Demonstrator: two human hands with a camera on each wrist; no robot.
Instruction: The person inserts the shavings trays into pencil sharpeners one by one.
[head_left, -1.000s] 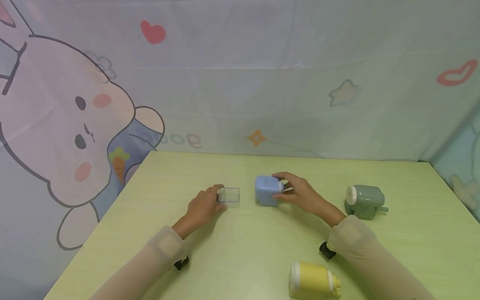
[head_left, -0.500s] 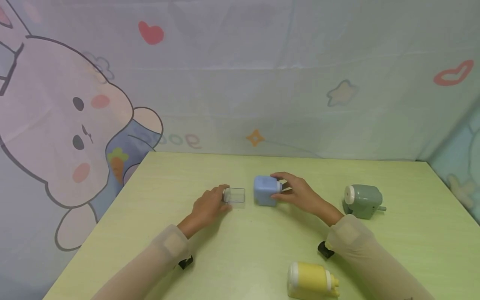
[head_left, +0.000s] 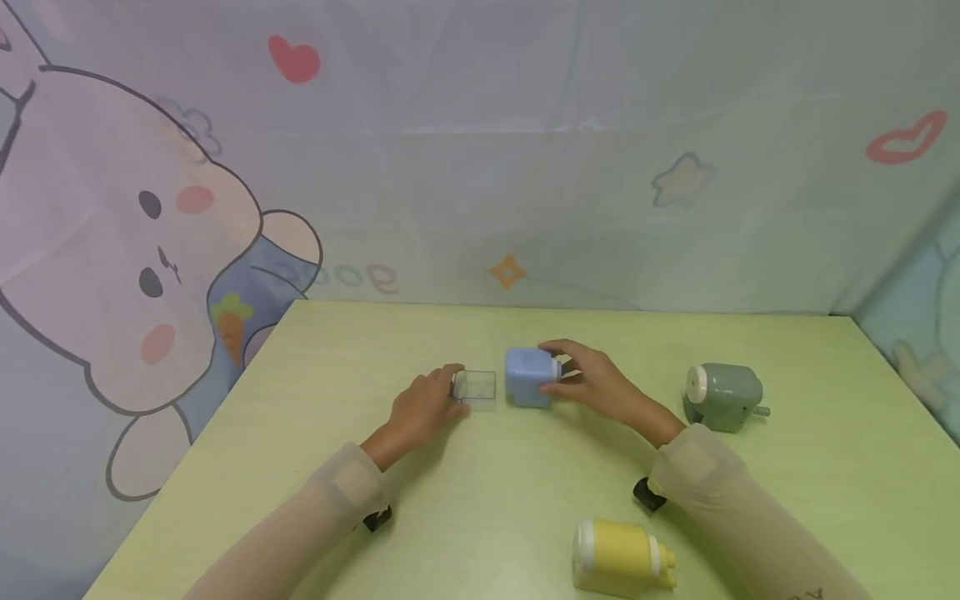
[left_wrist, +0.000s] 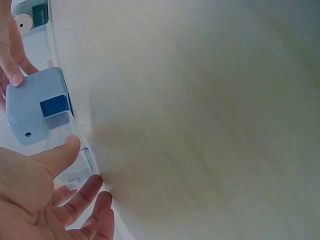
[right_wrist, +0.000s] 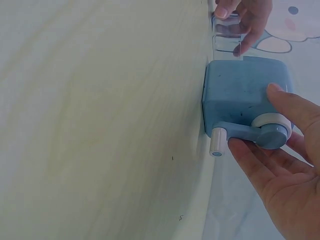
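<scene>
A blue crank pencil sharpener [head_left: 527, 377] stands on the table, gripped at its crank end by my right hand [head_left: 596, 383]. In the right wrist view the thumb lies on the sharpener's body [right_wrist: 240, 90] and the fingers are under the crank [right_wrist: 245, 132]. My left hand [head_left: 422, 408] pinches a clear plastic shavings drawer [head_left: 480, 385] between thumb and fingers, just left of the sharpener. The left wrist view shows the drawer's inner end right at the dark square opening [left_wrist: 55, 106] in the sharpener's face.
A green crank sharpener [head_left: 729, 395] stands to the right on the pale yellow table [head_left: 465, 517]. A yellow sharpener [head_left: 618, 554] is near the front, between the forearms. Behind the table hangs a printed cloth [head_left: 450, 167] with a cartoon rabbit.
My left hand has moved right with the clear drawer, narrowing the gap to the blue sharpener. The right hand keeps its hold and the sharpener stays nearly in place.
</scene>
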